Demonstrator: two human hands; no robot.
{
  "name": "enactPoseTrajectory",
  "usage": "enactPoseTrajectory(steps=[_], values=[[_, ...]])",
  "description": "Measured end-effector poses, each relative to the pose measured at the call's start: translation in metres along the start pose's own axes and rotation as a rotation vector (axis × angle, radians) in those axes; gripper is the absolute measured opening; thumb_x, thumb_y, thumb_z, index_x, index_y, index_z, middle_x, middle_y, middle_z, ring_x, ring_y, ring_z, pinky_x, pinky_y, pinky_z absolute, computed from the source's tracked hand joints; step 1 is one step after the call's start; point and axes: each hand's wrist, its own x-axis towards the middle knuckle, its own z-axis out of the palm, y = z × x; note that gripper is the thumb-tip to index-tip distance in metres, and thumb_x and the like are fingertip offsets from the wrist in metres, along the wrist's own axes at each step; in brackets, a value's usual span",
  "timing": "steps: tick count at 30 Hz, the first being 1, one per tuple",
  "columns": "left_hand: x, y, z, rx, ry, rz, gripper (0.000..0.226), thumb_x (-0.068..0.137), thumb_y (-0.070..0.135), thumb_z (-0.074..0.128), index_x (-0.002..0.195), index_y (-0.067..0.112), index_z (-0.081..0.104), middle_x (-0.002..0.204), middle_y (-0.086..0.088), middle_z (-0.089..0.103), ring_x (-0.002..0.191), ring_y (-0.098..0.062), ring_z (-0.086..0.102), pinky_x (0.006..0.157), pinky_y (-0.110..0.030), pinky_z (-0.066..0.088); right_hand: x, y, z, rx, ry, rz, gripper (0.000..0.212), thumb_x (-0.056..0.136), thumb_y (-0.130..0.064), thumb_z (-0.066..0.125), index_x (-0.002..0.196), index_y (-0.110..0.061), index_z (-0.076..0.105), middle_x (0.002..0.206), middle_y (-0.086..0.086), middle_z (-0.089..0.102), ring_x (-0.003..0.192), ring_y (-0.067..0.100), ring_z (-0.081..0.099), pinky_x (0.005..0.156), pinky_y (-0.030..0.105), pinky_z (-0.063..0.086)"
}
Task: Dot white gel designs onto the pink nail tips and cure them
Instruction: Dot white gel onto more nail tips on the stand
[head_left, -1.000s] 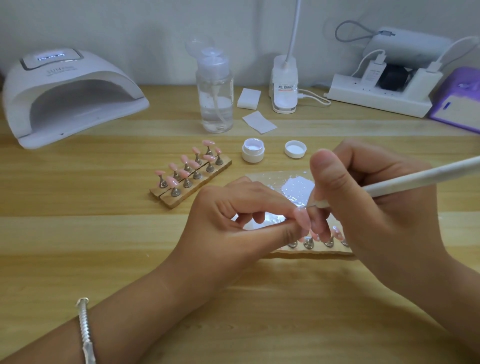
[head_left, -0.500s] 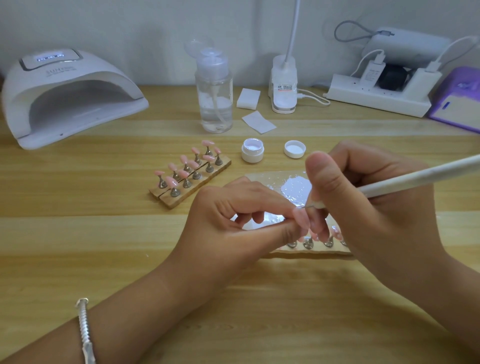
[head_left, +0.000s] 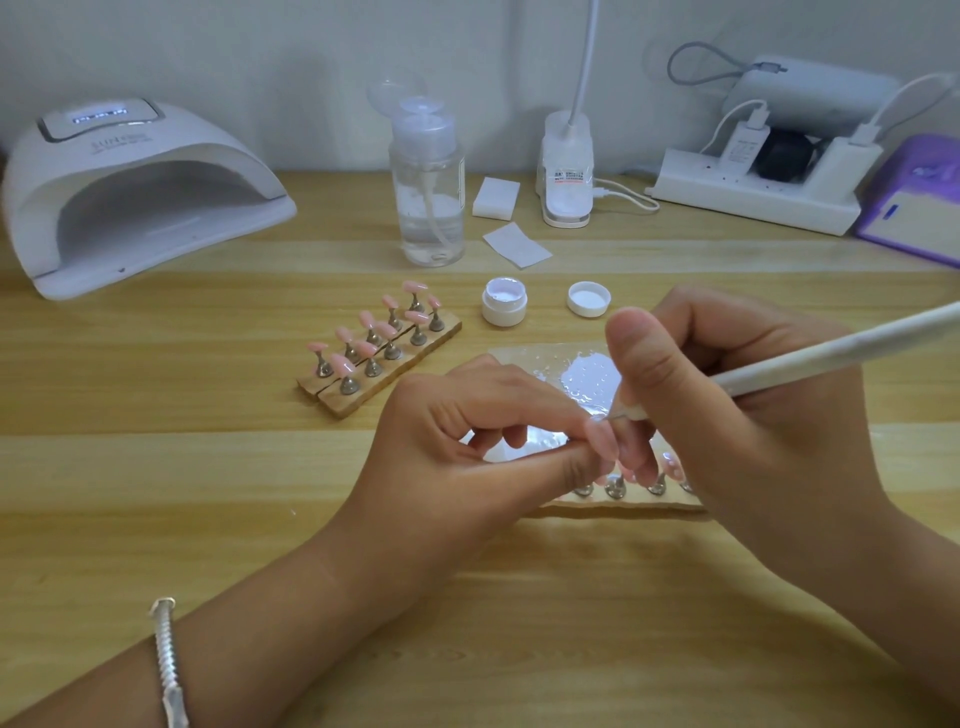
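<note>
- L hand (head_left: 467, 452): fingers curled, thumb + forefinger pinch one pink nail tip (head_left: 602, 439) just above the near wooden holder (head_left: 623, 503).
- R hand (head_left: 737, 415): grips a white dotting pen (head_left: 831, 356) like a pencil, with the shaft running up-right out of frame. The fine point sits at the pinched tip's top edge; can't tell if it touches.
- Near holder: a few metal stands show under the fingers, the rest is hidden by both hands.
- Palette sheet (head_left: 545, 364) w/ a white gel blob lies flat, just behind the hands.
- 2nd holder (head_left: 384, 384), left of the palette and angled: 2 rows of pink tips on stands, upright.
- Open gel pot (head_left: 504, 306) and its lid (head_left: 588, 299) sit side by side, apart, behind the palette.
- Cure lamp (head_left: 135, 192) at far left of the table (head_left: 208, 519), display lit, mouth facing the person.
- Pump bottle (head_left: 427, 192) stands behind the 2nd holder, w/ white wipes (head_left: 496, 196) to its right.
- Silver bracelet (head_left: 169, 665) on L wrist.
</note>
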Motion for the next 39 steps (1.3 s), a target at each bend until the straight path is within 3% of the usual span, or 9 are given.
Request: enactPoseTrajectory(steps=[9,14,17,19,22,25,29,35,39], values=[[-0.001,-0.002,0.000,-0.010,0.007,0.001,0.003,0.075,0.014,0.080,0.077,0.015,0.079,0.075,0.001,0.076,0.073,-0.027,0.055,0.062,-0.016,0.034,0.000,0.003,-0.002,0.028,-0.003,0.024,0.039,0.096,-0.022,0.059,0.062,-0.004,0.050,0.044,0.001,0.056,0.033,0.017,0.051,0.037,0.027,0.041],[-0.002,-0.004,-0.001,-0.054,0.015,-0.004,0.005,0.074,0.016,0.082,0.076,0.020,0.079,0.075,0.003,0.075,0.074,-0.024,0.057,0.061,-0.015,0.034,0.003,0.003,-0.003,0.087,0.007,0.041,0.038,0.096,-0.023,0.060,0.061,-0.013,0.051,0.044,-0.004,0.054,0.033,0.017,0.049,0.041,0.016,0.038],[-0.002,-0.005,0.000,-0.050,0.034,-0.006,0.005,0.075,0.020,0.079,0.079,0.024,0.077,0.076,0.008,0.074,0.078,-0.023,0.060,0.061,-0.015,0.034,0.013,0.003,-0.008,0.202,0.080,0.060,0.036,0.092,-0.026,0.060,0.057,-0.021,0.052,0.048,-0.013,0.046,0.036,0.014,0.042,0.040,0.020,0.034],[-0.002,-0.006,0.001,-0.019,0.055,-0.004,0.004,0.076,0.022,0.078,0.079,0.024,0.077,0.077,0.011,0.074,0.078,-0.019,0.060,0.061,-0.014,0.035,0.020,0.005,-0.014,0.233,0.159,0.066,0.037,0.090,-0.029,0.063,0.057,-0.019,0.048,0.049,-0.008,0.040,0.038,0.010,0.035,0.041,0.021,0.032],[-0.002,-0.006,0.000,0.022,0.081,0.008,0.002,0.078,0.025,0.077,0.079,0.025,0.077,0.080,0.014,0.074,0.076,-0.009,0.056,0.061,-0.014,0.035,0.028,0.013,-0.027,0.142,0.208,0.077,0.042,0.088,-0.033,0.069,0.058,-0.017,0.044,0.048,-0.007,0.039,0.039,0.010,0.033,0.042,0.021,0.031],[-0.002,-0.006,0.000,0.050,0.090,0.010,0.005,0.077,0.024,0.080,0.081,0.026,0.077,0.080,0.016,0.074,0.075,-0.005,0.055,0.060,-0.015,0.035,0.032,0.028,-0.039,-0.038,0.190,0.123,0.040,0.087,-0.040,0.072,0.059,-0.017,0.054,0.046,-0.008,0.047,0.041,0.011,0.042,0.046,0.019,0.037],[-0.003,-0.008,-0.001,0.085,0.115,-0.009,0.007,0.077,0.022,0.080,0.075,0.029,0.078,0.081,0.016,0.074,0.071,-0.007,0.051,0.059,-0.017,0.036,0.029,0.051,-0.049,-0.263,0.142,0.161,0.052,0.099,-0.045,0.050,0.063,-0.012,0.068,0.051,0.007,0.059,0.044,0.009,0.050,0.049,0.012,0.037],[-0.002,-0.012,-0.004,0.103,0.213,-0.135,0.011,0.076,0.024,0.077,0.081,0.034,0.078,0.068,0.024,0.065,0.061,-0.001,0.043,0.057,-0.015,0.036,0.026,0.062,-0.050,-0.359,0.103,0.120,0.044,0.097,-0.042,0.053,0.062,-0.017,0.064,0.048,-0.003,0.051,0.044,0.007,0.048,0.048,0.014,0.036],[-0.001,-0.011,-0.002,0.120,0.238,-0.168,0.012,0.075,0.027,0.076,0.082,0.036,0.078,0.064,0.025,0.061,0.057,0.001,0.042,0.054,-0.014,0.035,0.026,0.062,-0.048,-0.365,0.056,0.117,0.040,0.093,-0.043,0.056,0.062,-0.020,0.065,0.049,-0.002,0.056,0.044,0.006,0.050,0.046,0.014,0.037]])
